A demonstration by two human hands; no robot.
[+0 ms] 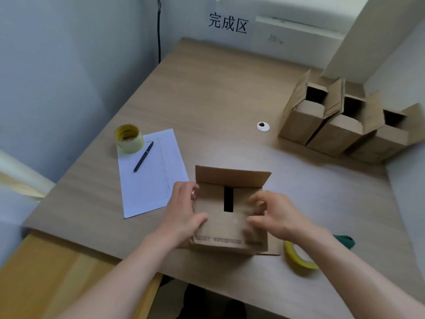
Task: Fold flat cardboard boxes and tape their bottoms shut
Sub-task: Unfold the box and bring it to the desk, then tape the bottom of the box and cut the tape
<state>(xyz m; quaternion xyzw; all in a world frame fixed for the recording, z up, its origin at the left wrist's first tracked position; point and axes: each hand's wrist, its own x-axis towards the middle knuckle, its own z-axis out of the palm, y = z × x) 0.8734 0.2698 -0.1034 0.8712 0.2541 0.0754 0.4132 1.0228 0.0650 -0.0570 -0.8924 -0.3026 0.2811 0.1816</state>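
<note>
Three folded cardboard boxes (340,125) stand in a row at two o'clock on the table (218,93), flaps open upward; whether their bottoms are taped cannot be seen. A fourth box (230,217) sits at six o'clock, bottom up: its inner flaps lie down with a dark gap between them, and the far flap stands raised. The left hand (184,210) grips its left side, thumb on top. The right hand (273,215) presses the near flap with curled fingers. Taping is not yet done; a yellow tape roll (296,256) waits at five o'clock, another tape roll (129,138) at ten.

"完成区" on wall (227,24), unreadable blurred print on box (220,240)
</note>
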